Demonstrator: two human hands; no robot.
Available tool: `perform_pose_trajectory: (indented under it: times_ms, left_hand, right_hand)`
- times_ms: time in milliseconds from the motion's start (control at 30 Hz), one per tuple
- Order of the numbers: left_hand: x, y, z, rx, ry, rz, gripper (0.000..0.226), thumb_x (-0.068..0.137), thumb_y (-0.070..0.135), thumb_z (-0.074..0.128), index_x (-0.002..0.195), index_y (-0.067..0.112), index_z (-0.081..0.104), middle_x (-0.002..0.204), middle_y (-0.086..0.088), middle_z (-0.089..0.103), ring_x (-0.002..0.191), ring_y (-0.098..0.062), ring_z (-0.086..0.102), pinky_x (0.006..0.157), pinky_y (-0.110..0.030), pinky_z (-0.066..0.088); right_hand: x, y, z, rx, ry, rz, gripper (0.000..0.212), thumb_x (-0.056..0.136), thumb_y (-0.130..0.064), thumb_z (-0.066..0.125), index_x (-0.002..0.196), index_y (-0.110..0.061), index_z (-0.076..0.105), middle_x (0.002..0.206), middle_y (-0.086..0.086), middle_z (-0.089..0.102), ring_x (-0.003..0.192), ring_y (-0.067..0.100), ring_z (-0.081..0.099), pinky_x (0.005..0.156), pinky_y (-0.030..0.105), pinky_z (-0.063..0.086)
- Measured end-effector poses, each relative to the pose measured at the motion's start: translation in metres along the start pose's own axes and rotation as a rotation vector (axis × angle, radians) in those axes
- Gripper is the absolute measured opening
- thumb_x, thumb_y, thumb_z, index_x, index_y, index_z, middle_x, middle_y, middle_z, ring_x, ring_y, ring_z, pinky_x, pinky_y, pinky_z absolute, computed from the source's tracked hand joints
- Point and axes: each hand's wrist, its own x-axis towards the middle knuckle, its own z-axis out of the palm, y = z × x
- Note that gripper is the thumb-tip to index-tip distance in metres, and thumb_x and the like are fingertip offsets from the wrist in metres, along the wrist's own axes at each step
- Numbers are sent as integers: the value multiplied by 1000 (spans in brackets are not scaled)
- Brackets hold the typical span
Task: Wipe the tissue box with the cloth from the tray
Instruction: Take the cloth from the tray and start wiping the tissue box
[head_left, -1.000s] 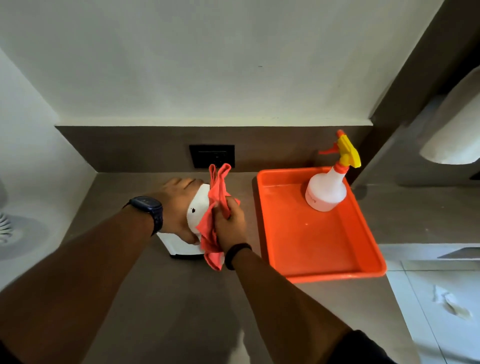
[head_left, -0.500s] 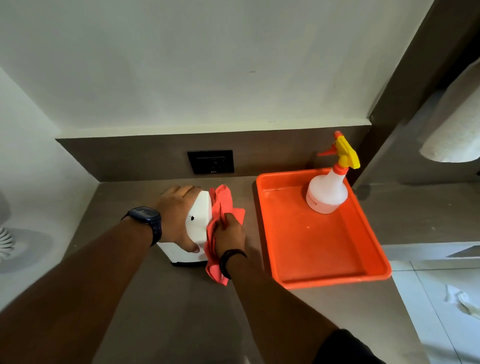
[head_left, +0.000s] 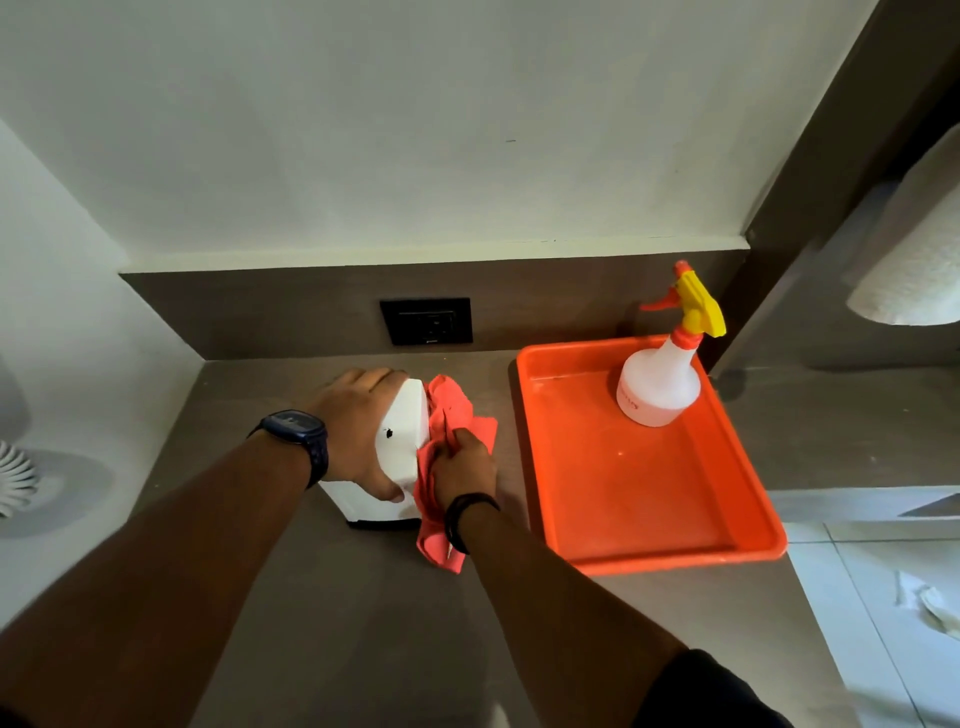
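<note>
**Single head-worn view, forward and down**

One wide-angle camera only; no second view to compare. It sits on the person's head, above the near edge of the surface (head_left: 322, 613), and faces forward and down toward the back wall (head_left: 415, 130) at 12 o'clock. Both forearms enter from 6 o'clock and the hands meet near frame centre, close to the lens. The tray (head_left: 670, 558) lies at 3 o'clock, the wall socket (head_left: 426, 320) just above centre at 12. Wide-angle bending curves the wall edges. A floor strip (head_left: 857, 597) shows at 4 o'clock.
</note>
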Motion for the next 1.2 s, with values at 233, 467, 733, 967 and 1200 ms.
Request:
perform_pose_trajectory:
  times_ms: [233,467,733,967,1200]
  left_hand:
    - [0,-1,-1,-28,-4,10,131,23,78,69,136,23,34,137,1,47,124,-25,46,102,-43,44]
    - [-2,-2,-1,-13,-22,-2,141,26,81,66,146,23,19,151,-2,36,136,-26,36,110,-43,39]
    - [0,-2,-5,-76,-14,-15,130,25,79,68,138,27,30,140,2,45,126,-25,44,103,-42,42]
    - [-15,-27,-1,-240,-12,-123,169,21,75,81,152,17,-8,163,-11,6,149,-34,11,121,-50,18]
    - [-47,-85,14,-185,-132,-317,169,22,82,74,152,12,-7,163,-9,-12,151,-32,-8,123,-48,10]
  right_hand:
    - [-9,-5,-7,249,35,-240,13,85,-4,49,84,-10,60,76,6,53,72,17,47,67,29,38]
    - [-3,-7,-3,16,-55,28,23,88,-14,45,103,-7,61,101,14,67,90,28,59,81,35,48]
    - [-13,-29,-13,131,68,-232,14,85,-7,50,91,-5,62,85,12,62,84,34,56,78,41,45]
    - [-15,-82,-28,-141,180,-690,18,84,-22,61,98,-11,64,115,15,52,105,32,52,87,33,43]
    - [0,-67,-4,-815,-221,-685,60,86,-51,45,140,-35,25,156,11,19,140,38,19,112,58,24]
